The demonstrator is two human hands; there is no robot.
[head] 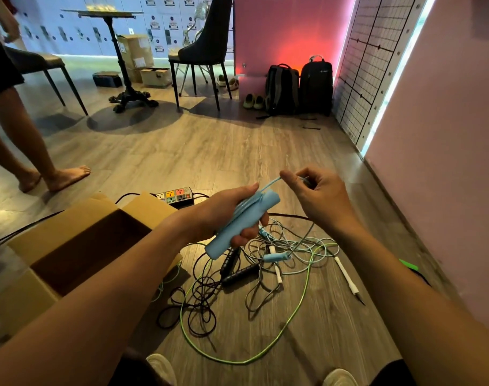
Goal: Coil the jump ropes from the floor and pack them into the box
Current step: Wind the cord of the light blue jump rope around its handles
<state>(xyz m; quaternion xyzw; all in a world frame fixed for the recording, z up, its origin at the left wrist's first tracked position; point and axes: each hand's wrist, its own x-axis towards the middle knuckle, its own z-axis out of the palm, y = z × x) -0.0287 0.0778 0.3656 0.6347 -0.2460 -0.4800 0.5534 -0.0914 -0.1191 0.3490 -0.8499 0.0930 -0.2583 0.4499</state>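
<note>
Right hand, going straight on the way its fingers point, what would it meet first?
Following the thin blue cord it pinches, probably the left hand, gripping the pale blue cylindrical jump-rope handles; depth unclear.

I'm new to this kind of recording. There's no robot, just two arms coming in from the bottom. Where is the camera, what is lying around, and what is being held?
There is no machine here. A person wears a wide-angle camera on the head, looking down, so the arms are their own. The left hand grips a blue handle. The right hand pinches its blue cord just above it. On the wooden floor lies a tangle: a black rope, a green rope, black handles and a white handle. An open cardboard box stands at the left, with a power strip behind it. The bare feet belong to someone else.
</note>
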